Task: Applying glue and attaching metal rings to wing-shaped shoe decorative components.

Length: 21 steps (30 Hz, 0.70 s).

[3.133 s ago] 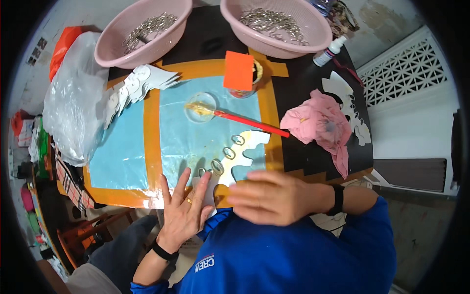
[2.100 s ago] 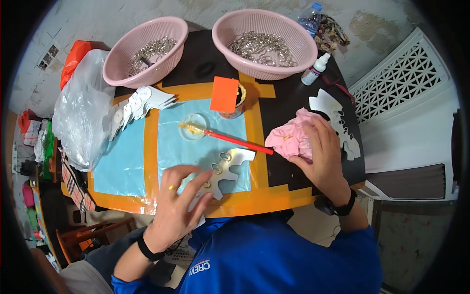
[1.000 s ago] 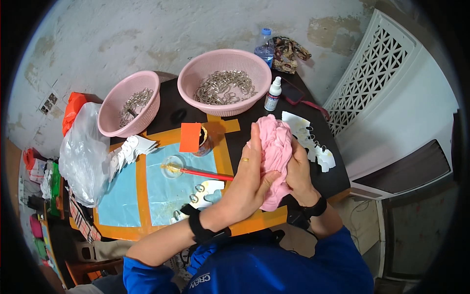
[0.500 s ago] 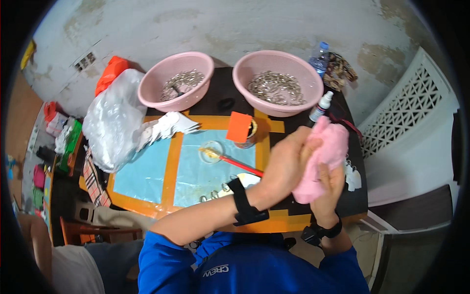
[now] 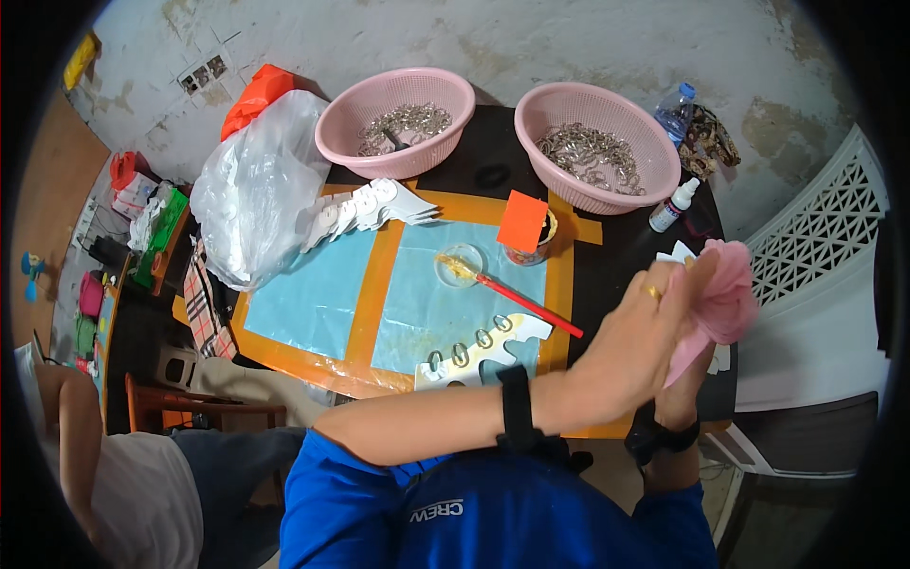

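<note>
At the table's right side, my left hand is closed on a crumpled pink cloth. My right hand grips the cloth from below, its fingers largely hidden behind the left hand and the fabric. To the left of my hands, a white card strip with several upright metal rings lies on the blue sheet. Beyond it rests a red-handled brush, its tip in a small clear dish of yellowish paste. A can with an orange square card stands behind the brush.
Two pink baskets of metal rings stand by the wall. White cards lie beside a clear plastic bag. At the right are a spray bottle and water bottle. Another person sits at the left.
Both hands have moved right with the pink cloth, which is now bunched more tightly. The view has shifted, and the ringed card strip shows more fully from behind my left arm.
</note>
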### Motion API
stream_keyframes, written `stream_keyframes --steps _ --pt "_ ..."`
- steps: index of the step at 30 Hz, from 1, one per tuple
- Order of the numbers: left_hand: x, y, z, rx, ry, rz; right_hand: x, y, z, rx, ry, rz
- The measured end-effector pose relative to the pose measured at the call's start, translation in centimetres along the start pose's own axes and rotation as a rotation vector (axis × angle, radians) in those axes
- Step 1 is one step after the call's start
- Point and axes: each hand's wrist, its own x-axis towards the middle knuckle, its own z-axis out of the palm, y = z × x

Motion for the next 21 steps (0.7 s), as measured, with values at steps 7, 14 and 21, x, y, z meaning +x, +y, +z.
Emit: stream_keyframes --steps 7,14,21 --pt "2.8 -2.3 -2.6 0.073 -0.036 -0.198 -1.0 -6.6 3.9 0.601 0.003 0.129" --pt "2.3 -2.0 -3.0 -0.177 -0.098 -0.19 0.2 -4.1 3.7 0.674 0.223 0.14" --pt "2.0 -3.2 -2.7 -0.443 -0.104 -0.231 1.1 -1.9 3.0 0.752 0.22 0.139"
